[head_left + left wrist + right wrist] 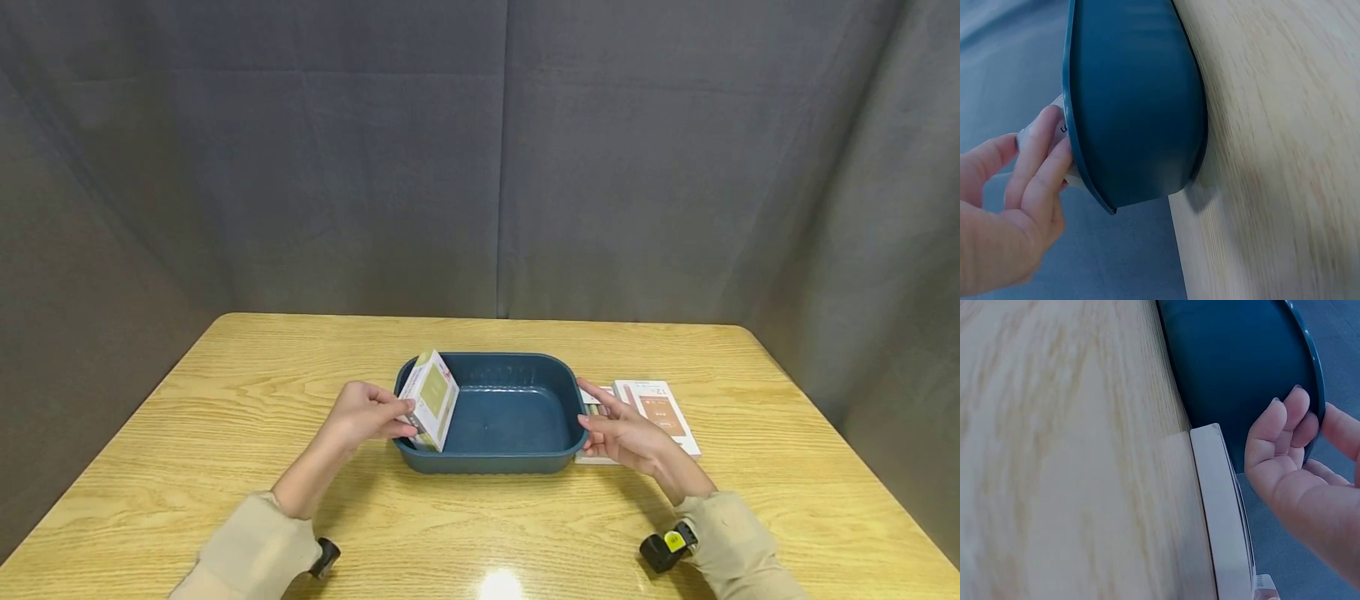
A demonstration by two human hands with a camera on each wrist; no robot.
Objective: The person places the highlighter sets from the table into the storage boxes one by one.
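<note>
A dark blue plastic basin stands on the table. My left hand pinches the edge of a white box with a green label, which leans at a tilt inside the basin's left end. From the left wrist, the thumb and fingers show at the basin's rim, and most of the box is hidden behind the wall. My right hand holds the basin's right rim. In the right wrist view its fingers curl against the outer wall under the rim, with the thumb on the other side.
Right of the basin lies a white box with an orange-brown label. Beside it, partly under my right hand, is another white box with pale sticks showing. The wooden table ends at a grey curtain behind.
</note>
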